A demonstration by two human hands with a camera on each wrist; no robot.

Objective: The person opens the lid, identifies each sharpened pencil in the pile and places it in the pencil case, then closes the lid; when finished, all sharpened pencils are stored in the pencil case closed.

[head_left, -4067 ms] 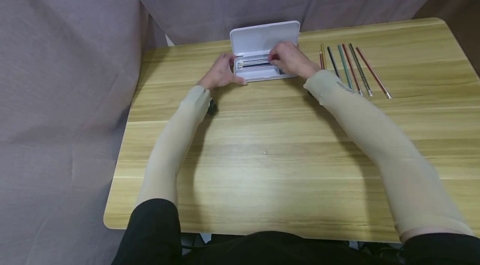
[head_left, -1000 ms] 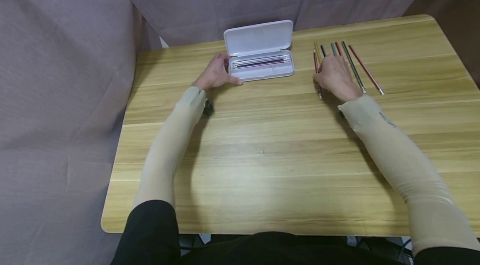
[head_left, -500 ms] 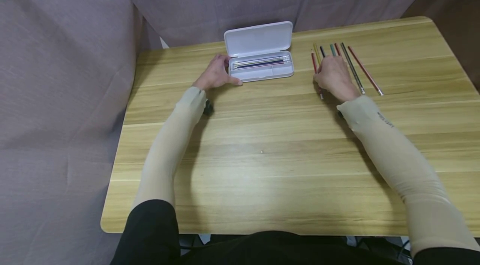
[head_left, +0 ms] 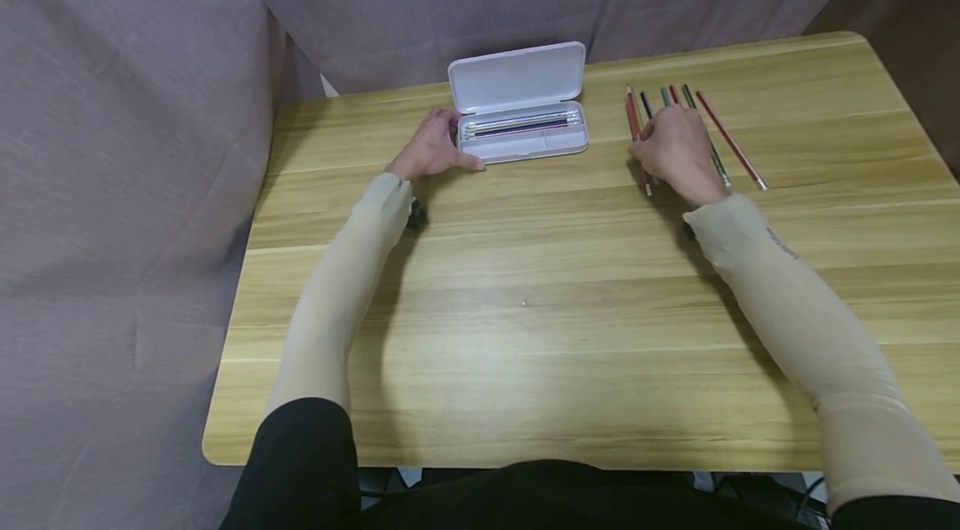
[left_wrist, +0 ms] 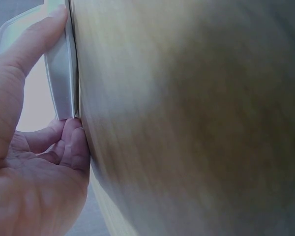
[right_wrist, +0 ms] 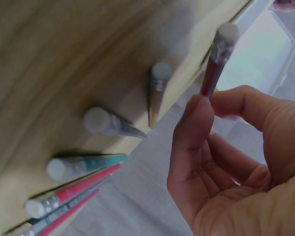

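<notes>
A white pencil case [head_left: 525, 147] lies open at the table's far middle, lid [head_left: 517, 78] raised, with several pencils [head_left: 521, 124] inside. My left hand [head_left: 431, 148] grips its left end; in the left wrist view the thumb [left_wrist: 32, 44] lies along the case wall [left_wrist: 61, 83] and the fingers curl beside it. To the right, my right hand [head_left: 678, 151] rests over a row of loose pencils and pinches the leftmost red pencil [head_left: 632, 109]. The right wrist view shows this red pencil [right_wrist: 211, 71] between thumb and forefinger [right_wrist: 191, 128], eraser end raised.
Other loose pencils lie side by side on the wooden table [head_left: 525, 305]: a teal one [right_wrist: 83, 164], a red one [head_left: 731, 142] at the far right, and more between. Grey cloth [head_left: 135, 180] hangs at the left and behind.
My right hand left the case and went to the pencil row. It has closed on the leftmost red pencil, which shifted slightly away from me. The left hand has stayed on the case.
</notes>
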